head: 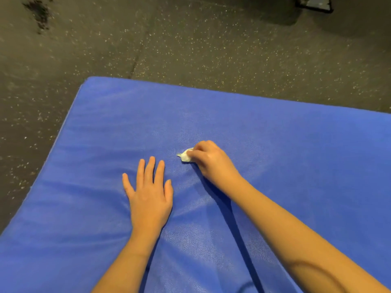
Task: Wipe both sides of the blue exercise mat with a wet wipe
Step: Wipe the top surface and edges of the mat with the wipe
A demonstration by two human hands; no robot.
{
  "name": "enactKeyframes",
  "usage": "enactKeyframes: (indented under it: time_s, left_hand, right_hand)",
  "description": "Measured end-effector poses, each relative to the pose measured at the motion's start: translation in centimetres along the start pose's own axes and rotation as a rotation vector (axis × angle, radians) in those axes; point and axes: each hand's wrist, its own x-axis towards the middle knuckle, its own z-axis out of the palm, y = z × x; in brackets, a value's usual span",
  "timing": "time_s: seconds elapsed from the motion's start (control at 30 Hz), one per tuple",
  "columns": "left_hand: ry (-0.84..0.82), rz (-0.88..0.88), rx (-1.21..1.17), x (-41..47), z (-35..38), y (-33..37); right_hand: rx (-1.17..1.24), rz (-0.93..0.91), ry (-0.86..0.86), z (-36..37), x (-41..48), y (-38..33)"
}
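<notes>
The blue exercise mat (285, 144) lies flat on the floor and fills most of the view, its far left corner rounded. My left hand (149, 193) presses flat on the mat with straight, spread fingers. Just to its right, my right hand (211, 161) grips a small bunched white wet wipe (186, 155) and holds it against the mat's surface. Most of the wipe is hidden under the curled fingers. Shiny streaks show on the mat around both hands.
Dark speckled rubber floor (190, 43) surrounds the mat at the back and left. A dark stain (39, 13) marks the floor at the far left. The base of some dark equipment (315, 4) stands at the top right.
</notes>
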Motion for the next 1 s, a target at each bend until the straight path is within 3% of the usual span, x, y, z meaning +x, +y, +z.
enactKeyframes:
  time_s: [0.07,0.17,0.23,0.3,0.37,0.53,0.7,0.77,0.87,0.93,1.0]
  left_hand:
    - [0.006,-0.004,-0.011,0.0,0.0,0.0]
    - [0.016,-0.004,-0.020,-0.1,0.0,-0.1]
    - [0.018,-0.006,-0.017,-0.1,0.0,-0.2]
    - [0.019,-0.005,-0.013,-0.1,0.1,-0.1]
    - [0.021,-0.006,-0.014,0.0,0.1,-0.1]
    - [0.018,0.000,-0.020,0.1,0.2,-0.2]
    - [-0.014,-0.005,-0.023,0.1,0.1,-0.1]
    - [-0.038,-0.005,-0.028,0.1,-0.2,-0.2]
    - [-0.072,-0.008,-0.033,0.1,-0.5,-0.2]
    - [-0.081,-0.004,-0.038,0.1,-0.6,-0.2]
    - [-0.075,-0.004,-0.046,0.2,-0.7,-0.1]
  right_hand:
    - [-0.114,0.080,0.088,-1.0,0.6,1.8]
    - [-0.139,0.496,0.317,-0.5,-0.2,2.4]
    - [-0.090,0.383,0.260,0.8,-1.6,0.0]
    - [-0.082,0.106,0.097,0.8,-3.6,-1.7]
    - [-0.133,0.012,0.005,-0.5,-4.3,-1.4]
    - [-0.109,0.428,0.284,0.2,-4.0,-1.4]
    - [-0.044,0.024,0.021,0.2,-6.7,-4.4]
    - [-0.062,0.134,0.096,-0.9,-7.0,-3.1]
    - [-0.043,0.509,0.293,-0.7,-7.9,-2.6]
    - [0.004,0.453,0.241,0.3,-8.6,-4.8]
    - [0.015,0.228,0.062,0.4,-9.6,-7.0]
